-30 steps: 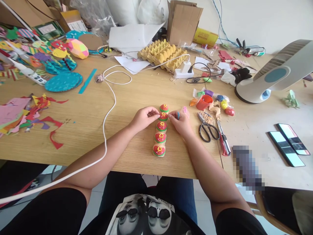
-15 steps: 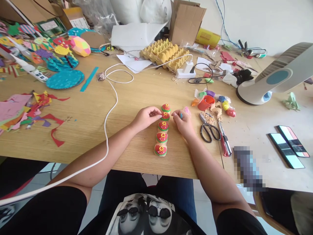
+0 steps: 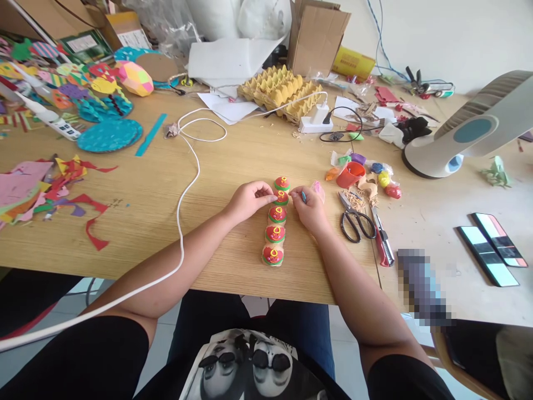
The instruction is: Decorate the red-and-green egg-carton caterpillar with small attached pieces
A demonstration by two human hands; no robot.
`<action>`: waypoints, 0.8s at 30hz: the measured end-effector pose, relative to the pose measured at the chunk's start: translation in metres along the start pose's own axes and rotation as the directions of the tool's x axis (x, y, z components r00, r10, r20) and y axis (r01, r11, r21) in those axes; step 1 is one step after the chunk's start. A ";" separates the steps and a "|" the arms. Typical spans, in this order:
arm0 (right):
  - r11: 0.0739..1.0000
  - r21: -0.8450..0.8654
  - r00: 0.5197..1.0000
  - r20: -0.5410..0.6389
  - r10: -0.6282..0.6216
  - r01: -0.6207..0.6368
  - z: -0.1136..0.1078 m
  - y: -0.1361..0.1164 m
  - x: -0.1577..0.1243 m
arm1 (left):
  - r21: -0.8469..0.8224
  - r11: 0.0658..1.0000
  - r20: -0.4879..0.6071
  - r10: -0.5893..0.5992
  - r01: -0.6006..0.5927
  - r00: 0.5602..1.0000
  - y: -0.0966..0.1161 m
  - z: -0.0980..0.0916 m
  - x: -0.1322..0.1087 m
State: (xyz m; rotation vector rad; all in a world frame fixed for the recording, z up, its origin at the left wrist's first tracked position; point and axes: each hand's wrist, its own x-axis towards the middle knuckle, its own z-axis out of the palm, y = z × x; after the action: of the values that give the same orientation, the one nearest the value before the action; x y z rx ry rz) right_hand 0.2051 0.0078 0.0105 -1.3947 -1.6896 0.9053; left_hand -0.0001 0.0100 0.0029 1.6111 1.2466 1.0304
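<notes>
A row of several egg-carton cups (image 3: 275, 233) decorated in red, green and yellow clay lies on the wooden table (image 3: 233, 161), running away from me. My left hand (image 3: 247, 200) is curled, fingertips pinching the left side of the second-farthest cup (image 3: 282, 198). My right hand (image 3: 307, 206) is curled at that cup's right side and pinches a small blue piece (image 3: 303, 195). A pink lump (image 3: 318, 189) sits just behind the right hand.
Black scissors (image 3: 355, 220) and a red utility knife (image 3: 382, 240) lie right of my hands. Clay lumps and an orange cup (image 3: 348, 174) sit beyond them. A white cable (image 3: 182, 194) crosses left. A fan (image 3: 470, 130), two phones (image 3: 491, 247), yellow egg trays (image 3: 278, 91) and paper scraps (image 3: 37, 189) surround.
Both hands stay at the second-farthest cup; the right hand's fingertips have shifted slightly back toward it. The view barely moved.
</notes>
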 end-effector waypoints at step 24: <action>0.998 0.043 0.999 -0.009 0.044 -0.044 0.003 0.004 0.005 | -0.022 0.999 0.006 -0.040 0.040 0.999 -0.003 0.000 0.001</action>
State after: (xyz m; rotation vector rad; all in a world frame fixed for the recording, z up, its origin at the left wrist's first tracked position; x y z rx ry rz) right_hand 0.2035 0.0134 0.0061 -1.4103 -1.6280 0.9523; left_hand -0.0008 0.0117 0.0002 1.5649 1.2544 1.0115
